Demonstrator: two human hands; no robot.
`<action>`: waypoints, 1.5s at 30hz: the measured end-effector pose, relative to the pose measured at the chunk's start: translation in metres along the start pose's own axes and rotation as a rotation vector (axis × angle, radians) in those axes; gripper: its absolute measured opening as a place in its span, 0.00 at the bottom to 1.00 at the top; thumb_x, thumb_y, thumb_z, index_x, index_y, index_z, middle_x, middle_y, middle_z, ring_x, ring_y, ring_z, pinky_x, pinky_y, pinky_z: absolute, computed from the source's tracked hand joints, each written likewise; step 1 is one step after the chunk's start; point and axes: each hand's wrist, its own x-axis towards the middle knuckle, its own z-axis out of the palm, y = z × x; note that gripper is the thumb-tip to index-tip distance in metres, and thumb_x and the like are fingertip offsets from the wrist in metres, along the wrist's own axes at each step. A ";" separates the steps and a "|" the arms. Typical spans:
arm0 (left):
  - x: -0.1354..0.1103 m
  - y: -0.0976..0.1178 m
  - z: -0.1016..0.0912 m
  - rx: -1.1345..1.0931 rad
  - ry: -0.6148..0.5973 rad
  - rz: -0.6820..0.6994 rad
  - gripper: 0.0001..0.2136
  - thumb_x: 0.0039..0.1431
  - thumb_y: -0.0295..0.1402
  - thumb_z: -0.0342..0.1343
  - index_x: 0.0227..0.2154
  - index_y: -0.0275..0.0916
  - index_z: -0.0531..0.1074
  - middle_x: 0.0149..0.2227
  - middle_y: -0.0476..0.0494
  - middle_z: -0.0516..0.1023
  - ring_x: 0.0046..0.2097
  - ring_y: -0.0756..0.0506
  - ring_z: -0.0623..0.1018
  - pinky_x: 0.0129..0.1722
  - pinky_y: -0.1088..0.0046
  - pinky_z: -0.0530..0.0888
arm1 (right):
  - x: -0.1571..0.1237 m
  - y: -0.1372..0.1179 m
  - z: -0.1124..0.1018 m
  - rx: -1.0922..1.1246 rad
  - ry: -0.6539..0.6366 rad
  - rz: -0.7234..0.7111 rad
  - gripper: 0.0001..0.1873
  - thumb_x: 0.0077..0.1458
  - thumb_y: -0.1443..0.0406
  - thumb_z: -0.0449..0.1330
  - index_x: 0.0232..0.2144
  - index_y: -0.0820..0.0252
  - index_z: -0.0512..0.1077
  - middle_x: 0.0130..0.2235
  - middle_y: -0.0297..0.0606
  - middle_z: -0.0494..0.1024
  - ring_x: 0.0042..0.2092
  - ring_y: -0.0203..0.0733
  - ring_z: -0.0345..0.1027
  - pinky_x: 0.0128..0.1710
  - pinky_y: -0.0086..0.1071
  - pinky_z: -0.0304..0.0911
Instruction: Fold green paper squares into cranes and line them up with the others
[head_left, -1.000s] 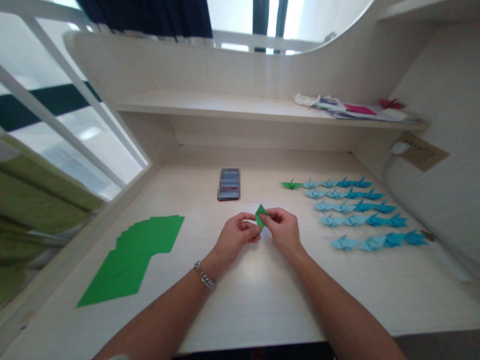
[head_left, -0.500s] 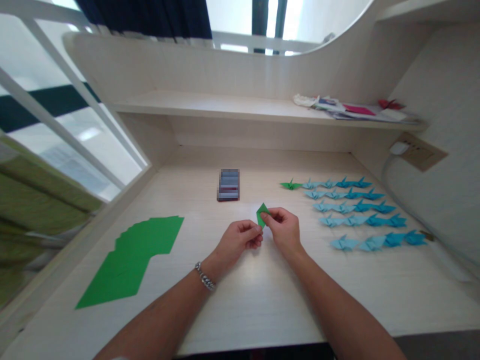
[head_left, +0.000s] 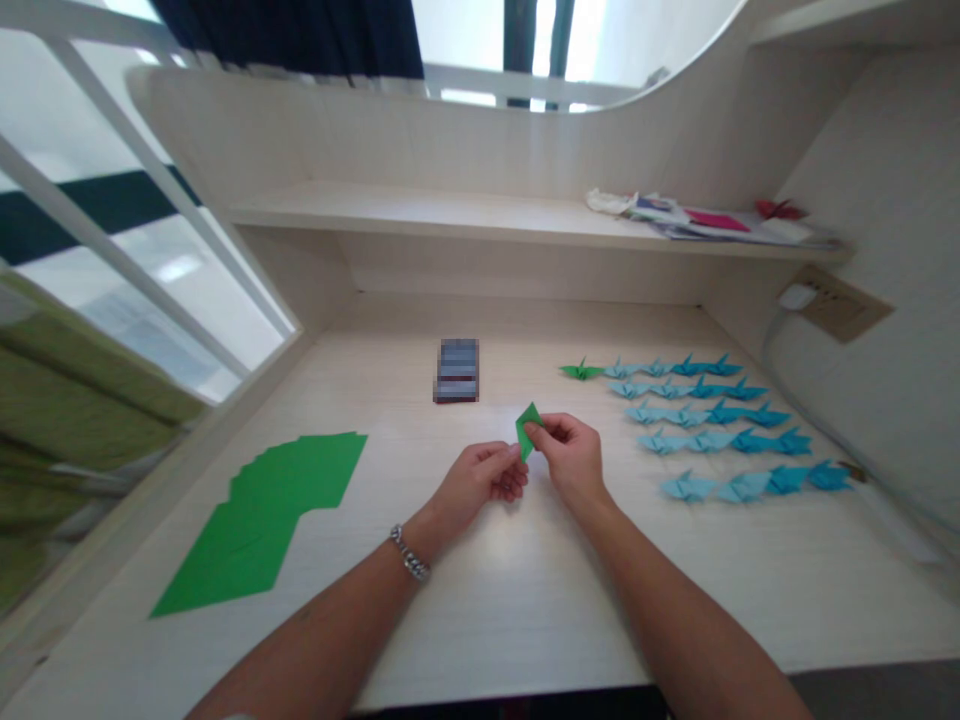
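Since a second ago, the left hand (head_left: 486, 480) has slid down from the side of the folded green paper (head_left: 523, 431) to its lower tip; the fingers curl there, though whether they grip I cannot tell. The right hand (head_left: 573, 455) pinches the paper's right side above the desk (head_left: 517, 620).

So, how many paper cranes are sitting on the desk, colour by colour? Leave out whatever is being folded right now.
Green crane: 1
Light blue cranes: 10
Darker blue cranes: 10
Total: 21, leaving out the folded green paper held in the right hand.
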 end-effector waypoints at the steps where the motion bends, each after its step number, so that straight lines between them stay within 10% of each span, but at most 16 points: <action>1: 0.000 0.000 0.001 -0.001 -0.006 -0.010 0.14 0.53 0.41 0.57 0.26 0.33 0.73 0.25 0.42 0.74 0.24 0.50 0.73 0.25 0.74 0.67 | 0.000 0.000 0.000 -0.002 -0.006 0.002 0.11 0.42 0.61 0.65 0.29 0.62 0.76 0.26 0.37 0.78 0.27 0.38 0.69 0.29 0.32 0.64; 20: 0.000 -0.001 -0.005 0.096 -0.048 0.002 0.11 0.49 0.37 0.61 0.23 0.33 0.72 0.21 0.45 0.74 0.22 0.52 0.71 0.23 0.76 0.68 | -0.002 -0.002 0.001 0.021 -0.064 0.043 0.11 0.42 0.61 0.66 0.28 0.62 0.77 0.26 0.37 0.78 0.27 0.38 0.69 0.28 0.31 0.64; 29: 0.003 0.009 -0.009 0.106 0.226 0.308 0.14 0.46 0.37 0.64 0.34 0.36 0.72 0.34 0.44 0.77 0.34 0.47 0.77 0.36 0.68 0.75 | 0.001 0.004 -0.001 0.062 -0.206 0.115 0.14 0.37 0.59 0.68 0.27 0.62 0.78 0.24 0.37 0.78 0.24 0.37 0.68 0.25 0.30 0.64; 45: 0.007 0.004 -0.013 0.127 0.306 0.337 0.14 0.41 0.32 0.67 0.32 0.34 0.72 0.30 0.44 0.78 0.31 0.47 0.78 0.33 0.71 0.75 | 0.001 0.014 0.002 0.135 -0.256 0.176 0.18 0.35 0.63 0.69 0.32 0.61 0.74 0.22 0.32 0.76 0.24 0.36 0.69 0.27 0.30 0.64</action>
